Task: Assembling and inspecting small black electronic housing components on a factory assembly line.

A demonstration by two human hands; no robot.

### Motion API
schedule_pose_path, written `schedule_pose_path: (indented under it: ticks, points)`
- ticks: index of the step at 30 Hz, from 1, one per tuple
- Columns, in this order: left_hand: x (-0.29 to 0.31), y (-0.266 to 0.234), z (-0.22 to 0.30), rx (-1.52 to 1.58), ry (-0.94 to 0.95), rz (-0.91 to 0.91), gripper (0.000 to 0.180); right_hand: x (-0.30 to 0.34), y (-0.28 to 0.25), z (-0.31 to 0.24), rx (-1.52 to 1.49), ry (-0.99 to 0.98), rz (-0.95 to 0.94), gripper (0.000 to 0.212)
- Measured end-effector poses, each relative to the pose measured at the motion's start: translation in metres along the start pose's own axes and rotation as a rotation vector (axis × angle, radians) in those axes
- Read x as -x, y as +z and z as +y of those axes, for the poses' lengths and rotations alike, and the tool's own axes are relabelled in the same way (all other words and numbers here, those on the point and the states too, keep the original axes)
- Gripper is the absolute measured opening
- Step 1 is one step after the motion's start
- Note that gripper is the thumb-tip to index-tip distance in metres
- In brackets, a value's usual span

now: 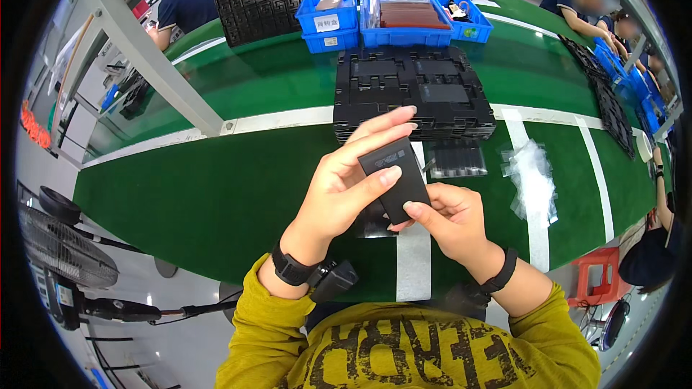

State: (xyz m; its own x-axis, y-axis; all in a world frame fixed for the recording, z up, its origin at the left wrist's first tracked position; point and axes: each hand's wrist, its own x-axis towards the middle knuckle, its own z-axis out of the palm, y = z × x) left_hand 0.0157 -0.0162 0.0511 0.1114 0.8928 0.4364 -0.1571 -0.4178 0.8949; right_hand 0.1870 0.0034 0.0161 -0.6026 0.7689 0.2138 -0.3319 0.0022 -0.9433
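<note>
A flat black rectangular pack (408, 189) with small pale print is held up over the green table, tilted. My left hand (339, 186) grips its upper left part, thumb on the face and fingers stretched along the far edge. At its lower right end, my right hand (455, 225) pinches it between thumb and fingers. Just beyond my hands stands a stack of black moulded trays (414, 132) with dark flat pieces in the top one. A clear ribbed plastic piece (461, 160) lies in front of the stack. Below the pack, a shiny film (377, 225) is partly hidden by my hands.
Loose clear film pieces (532, 181) lie to the right. Beyond the trays are blue bins (404, 37) and a black tray (259, 1) stood on edge. A grey post (148, 65) rises at left, with a fan (65, 248) beside the table. Other people sit around.
</note>
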Motion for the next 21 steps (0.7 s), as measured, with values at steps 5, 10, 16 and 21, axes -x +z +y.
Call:
schedule_pose_path:
  ticks: [5, 10, 16, 21]
  points:
    - [0.002, 0.008, -0.001, 0.259, -0.100, 0.035, 0.041, -0.002, -0.001, 0.002, 0.027, 0.007, 0.007, 0.014]
    - [0.002, 0.007, -0.009, 0.315, -0.190, 0.082, 0.035, -0.006, -0.003, 0.002, 0.039, 0.035, 0.059, 0.014]
    - [0.015, 0.000, -0.025, -0.139, -0.287, 0.057, 0.035, -0.020, -0.019, -0.005, 0.030, -0.050, 0.397, 0.015]
    - [0.039, -0.034, -0.030, -0.818, -0.237, -0.306, 0.061, -0.082, -0.040, -0.043, 0.514, -0.064, 0.399, 0.025]
